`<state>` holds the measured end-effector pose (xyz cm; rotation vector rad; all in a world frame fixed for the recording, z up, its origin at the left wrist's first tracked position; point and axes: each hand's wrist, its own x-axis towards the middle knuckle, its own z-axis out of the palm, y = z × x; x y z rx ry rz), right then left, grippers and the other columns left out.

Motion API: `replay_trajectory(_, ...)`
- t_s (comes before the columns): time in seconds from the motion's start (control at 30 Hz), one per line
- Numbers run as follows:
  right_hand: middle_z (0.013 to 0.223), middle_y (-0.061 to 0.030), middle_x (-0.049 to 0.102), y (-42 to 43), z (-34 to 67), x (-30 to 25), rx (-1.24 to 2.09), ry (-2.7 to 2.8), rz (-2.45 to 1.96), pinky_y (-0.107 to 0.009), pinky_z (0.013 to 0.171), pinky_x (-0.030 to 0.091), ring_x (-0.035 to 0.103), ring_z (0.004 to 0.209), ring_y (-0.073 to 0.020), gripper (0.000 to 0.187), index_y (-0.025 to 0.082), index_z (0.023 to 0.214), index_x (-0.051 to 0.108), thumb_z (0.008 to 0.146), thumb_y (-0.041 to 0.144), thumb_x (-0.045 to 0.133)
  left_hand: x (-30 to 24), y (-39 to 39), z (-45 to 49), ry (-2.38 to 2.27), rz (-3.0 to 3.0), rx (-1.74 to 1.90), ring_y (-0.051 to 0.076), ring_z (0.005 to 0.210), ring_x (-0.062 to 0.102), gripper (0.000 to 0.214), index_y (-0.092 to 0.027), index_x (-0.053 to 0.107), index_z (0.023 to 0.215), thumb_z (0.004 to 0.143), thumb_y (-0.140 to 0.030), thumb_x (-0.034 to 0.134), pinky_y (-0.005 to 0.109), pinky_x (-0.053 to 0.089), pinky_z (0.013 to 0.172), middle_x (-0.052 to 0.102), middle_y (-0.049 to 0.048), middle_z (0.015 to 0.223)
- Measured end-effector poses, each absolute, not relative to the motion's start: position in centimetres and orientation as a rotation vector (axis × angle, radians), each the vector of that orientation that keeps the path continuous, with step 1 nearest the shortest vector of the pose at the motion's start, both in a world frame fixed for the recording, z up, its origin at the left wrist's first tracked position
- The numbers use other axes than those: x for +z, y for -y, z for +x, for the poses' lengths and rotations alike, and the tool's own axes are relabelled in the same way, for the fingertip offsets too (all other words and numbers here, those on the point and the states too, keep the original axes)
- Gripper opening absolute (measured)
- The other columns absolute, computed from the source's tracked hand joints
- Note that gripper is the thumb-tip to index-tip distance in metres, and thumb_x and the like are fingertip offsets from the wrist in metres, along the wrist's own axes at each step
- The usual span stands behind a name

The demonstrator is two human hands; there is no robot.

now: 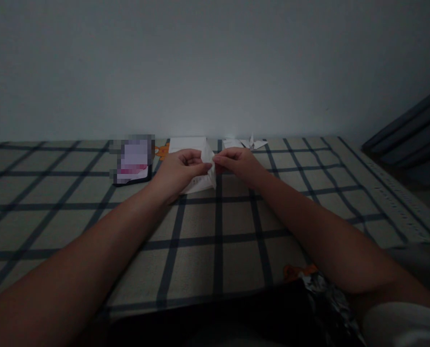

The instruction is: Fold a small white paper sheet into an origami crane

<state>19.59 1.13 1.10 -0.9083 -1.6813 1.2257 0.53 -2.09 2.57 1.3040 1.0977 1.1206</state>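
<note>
A piece of folded white paper (208,153) stands between my two hands, thin and creased, its faces angled upward. My left hand (181,169) pinches its left side between thumb and fingers. From the right, the thumb and forefinger of my right hand (235,161) close on its edge. Below the left hand lies a white sheet (199,184) with small dark marks; whether it joins the held paper I cannot tell. Behind the hands is a flat white sheet or pad (187,143). White folded paper pieces (244,143) with pointed tips lie beyond the right hand.
On the left, a dark-edged device (133,161) with a blurred bright screen leans near an orange cartoon figure (162,152). A checked cloth (200,255) covers the surface up to the wall (215,67). Crinkled shiny wrapping (321,289) lies by my right forearm. Dark folded fabric (413,140) hangs at right.
</note>
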Motion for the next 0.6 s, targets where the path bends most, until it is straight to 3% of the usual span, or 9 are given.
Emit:
replay_trajectory(0.3,0.078,-0.0027,0.074,-1.3,19.4,0.5,1.480,1.687,-0.845,-0.025,0.074,0.056,0.067,0.072,-0.0112,0.034,0.016,0.085,0.075,0.082,0.050,0.076,3.0,2.2,0.9,-1.118,1.279,1.372,0.015,0.068,0.065,0.022,-0.018,0.070,0.080,0.064,-0.023,0.085,0.028,0.054,0.069,0.070,0.0004,0.075)
replay_trajectory(0.6,0.076,-0.0033,0.074,-1.6,19.6,0.2,1.421,1.703,-0.888,-0.027,0.073,0.055,0.066,0.070,-0.0121,0.035,0.015,0.082,0.077,0.078,0.049,0.080,2.9,2.7,1.4,-1.166,1.361,1.419,0.017,0.076,0.068,0.021,-0.018,0.070,0.082,0.066,-0.024,0.084,0.030,0.055,0.074,0.072,0.0011,0.078)
